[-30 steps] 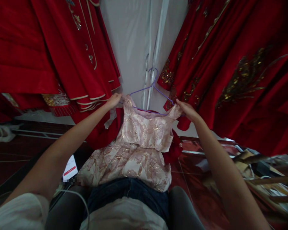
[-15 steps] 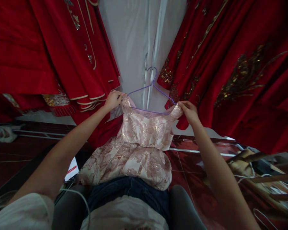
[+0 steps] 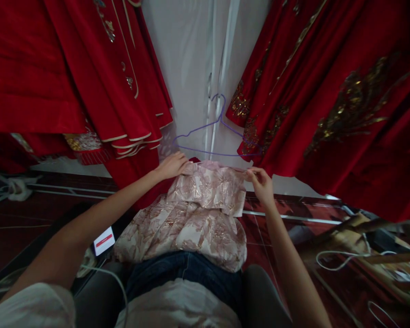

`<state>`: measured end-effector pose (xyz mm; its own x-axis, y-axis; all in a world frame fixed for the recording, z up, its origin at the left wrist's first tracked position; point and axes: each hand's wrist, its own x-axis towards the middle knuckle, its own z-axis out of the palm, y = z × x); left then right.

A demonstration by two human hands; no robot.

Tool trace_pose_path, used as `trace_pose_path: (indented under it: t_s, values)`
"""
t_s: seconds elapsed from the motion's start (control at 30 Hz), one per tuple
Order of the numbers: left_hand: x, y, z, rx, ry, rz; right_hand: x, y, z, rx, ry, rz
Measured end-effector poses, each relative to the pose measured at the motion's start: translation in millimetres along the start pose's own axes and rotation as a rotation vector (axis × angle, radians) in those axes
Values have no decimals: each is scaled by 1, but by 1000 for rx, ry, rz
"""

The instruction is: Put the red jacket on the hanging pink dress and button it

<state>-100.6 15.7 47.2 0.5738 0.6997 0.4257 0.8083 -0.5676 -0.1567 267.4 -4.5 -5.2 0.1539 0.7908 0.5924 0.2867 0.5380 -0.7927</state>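
Observation:
A pale pink dress with a gold floral pattern lies across my lap, its bodice reaching away from me. My left hand is closed on the dress's left shoulder edge. At the other shoulder, my right hand pinches the fabric between thumb and fingers, and the top edge stretches between both hands. Just beyond the neckline is a purple hanger, apart from the dress, its hook pointing up. What holds the hanger up is not clear.
Red garments with gold trim hang at left and right. Between them stands a pale cabinet door. A white card is beside my left forearm. A wooden rack with cables and clutter stands at lower right.
Both hands have drawn the dress's shoulders down toward me, off the purple hanger. The hanger stays at nearly the same place, now bare.

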Motion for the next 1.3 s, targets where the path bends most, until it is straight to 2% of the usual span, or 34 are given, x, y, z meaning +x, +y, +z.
trace_pose_path:
  t_s: [0.07,0.13,0.23,0.3,0.4,0.47,0.67,0.77,0.97,1.3]
  values:
    - [24,25,-1,-68,62,96,-2,-19,13,-90,-31,-141]
    - [51,46,3,-111,100,143,-2,-34,21,-109,-36,-207]
    - [80,64,22,-125,102,118,-5,-45,23,-53,-53,-204]
    - [86,70,39,-128,77,54,-7,-46,20,-23,-74,-179]
    - [77,76,56,-135,66,-14,-8,-39,13,25,-56,-111]
    - [64,80,56,-139,89,-18,-7,-28,9,60,19,-64]
    - [36,83,21,-178,88,15,4,6,-7,101,408,67]
    - [33,83,6,-215,81,28,11,10,-17,146,511,118]
    - [29,77,2,-250,79,43,21,-4,-31,166,526,41]
    - [27,74,-2,-274,62,40,25,-6,-35,71,540,43]
